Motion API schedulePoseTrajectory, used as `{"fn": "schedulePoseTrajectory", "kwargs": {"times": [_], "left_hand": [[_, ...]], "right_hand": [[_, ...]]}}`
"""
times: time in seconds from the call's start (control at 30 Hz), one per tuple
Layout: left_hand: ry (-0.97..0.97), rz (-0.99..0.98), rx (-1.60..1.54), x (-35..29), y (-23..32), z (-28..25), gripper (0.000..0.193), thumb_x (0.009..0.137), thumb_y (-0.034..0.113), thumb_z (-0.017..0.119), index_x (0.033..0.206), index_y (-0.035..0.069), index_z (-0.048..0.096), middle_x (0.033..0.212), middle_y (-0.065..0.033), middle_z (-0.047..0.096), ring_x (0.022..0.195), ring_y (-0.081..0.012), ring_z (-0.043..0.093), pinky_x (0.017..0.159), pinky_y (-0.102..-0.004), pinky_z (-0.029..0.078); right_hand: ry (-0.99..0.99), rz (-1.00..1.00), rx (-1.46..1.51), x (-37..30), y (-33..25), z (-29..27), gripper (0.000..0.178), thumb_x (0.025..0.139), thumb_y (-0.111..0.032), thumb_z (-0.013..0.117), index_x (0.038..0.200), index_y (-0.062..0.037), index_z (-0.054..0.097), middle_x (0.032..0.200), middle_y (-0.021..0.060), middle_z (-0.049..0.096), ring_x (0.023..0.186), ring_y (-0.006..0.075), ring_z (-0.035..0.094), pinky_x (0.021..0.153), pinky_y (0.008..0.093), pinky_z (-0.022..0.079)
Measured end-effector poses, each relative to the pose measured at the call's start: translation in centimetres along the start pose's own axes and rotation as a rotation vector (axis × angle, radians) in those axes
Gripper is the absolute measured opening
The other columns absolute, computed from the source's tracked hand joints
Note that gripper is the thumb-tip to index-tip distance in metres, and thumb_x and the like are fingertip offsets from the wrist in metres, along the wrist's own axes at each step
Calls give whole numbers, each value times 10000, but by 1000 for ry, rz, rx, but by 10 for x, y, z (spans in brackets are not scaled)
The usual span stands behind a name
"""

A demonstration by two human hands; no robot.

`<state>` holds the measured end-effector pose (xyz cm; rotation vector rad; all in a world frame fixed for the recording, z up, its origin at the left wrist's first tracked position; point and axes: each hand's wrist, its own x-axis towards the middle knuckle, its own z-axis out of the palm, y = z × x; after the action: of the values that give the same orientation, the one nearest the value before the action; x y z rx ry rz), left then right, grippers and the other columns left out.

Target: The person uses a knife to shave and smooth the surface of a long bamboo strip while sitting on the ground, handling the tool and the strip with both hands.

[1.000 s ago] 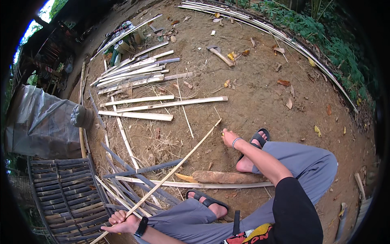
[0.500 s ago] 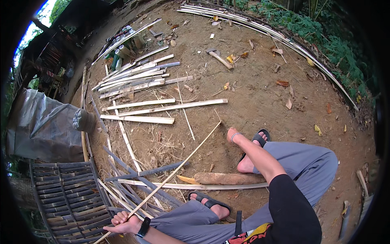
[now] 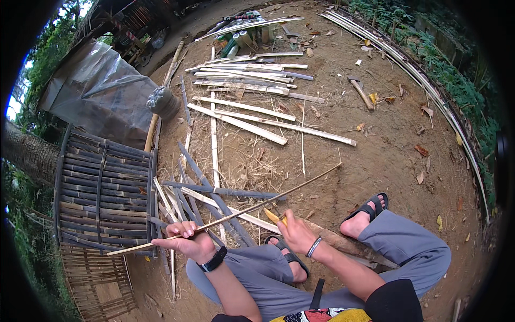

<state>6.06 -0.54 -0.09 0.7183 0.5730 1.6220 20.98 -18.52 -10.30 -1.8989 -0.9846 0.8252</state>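
Observation:
My left hand (image 3: 190, 240), with a dark watch on its wrist, holds a long thin bamboo strip (image 3: 252, 208) near its lower left end. The fingers curl over the strip and the thumb points along it. From there the strip slants up to the right, its far tip above the ground. My right hand (image 3: 298, 236), with a bracelet, closes round a yellow-orange handle-like piece (image 3: 272, 216); the fingers hide part of it. Beneath the right forearm lies a brown piece of wood (image 3: 335, 240), partly covered by the arm.
Split bamboo lengths (image 3: 252, 122) lie in rows on the dirt ahead. Dark strips (image 3: 230, 191) cross in a pile near my left hand. A bamboo slat rack (image 3: 104, 188) stands at left, and a hammer-like tool (image 3: 362, 94) lies ahead right. My sandalled feet (image 3: 365, 213) flank the wood.
My right hand has come back from near the strip's far tip and closed on the yellow-orange piece. My left hand keeps the strip, now held at a flatter slant. The view has shifted left.

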Motion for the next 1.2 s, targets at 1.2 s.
{"fn": "schedulePoseTrajectory", "kwargs": {"times": [1.2], "left_hand": [[-416, 81, -297, -40, 6, 23, 633, 889, 649, 247, 577, 108, 344, 462, 9, 316, 372, -113, 324, 416, -257, 271]], "right_hand": [[51, 157, -267, -18, -20, -27, 261, 913, -197, 459, 970, 38, 361, 715, 338, 578, 699, 488, 587, 628, 566, 475]]}}
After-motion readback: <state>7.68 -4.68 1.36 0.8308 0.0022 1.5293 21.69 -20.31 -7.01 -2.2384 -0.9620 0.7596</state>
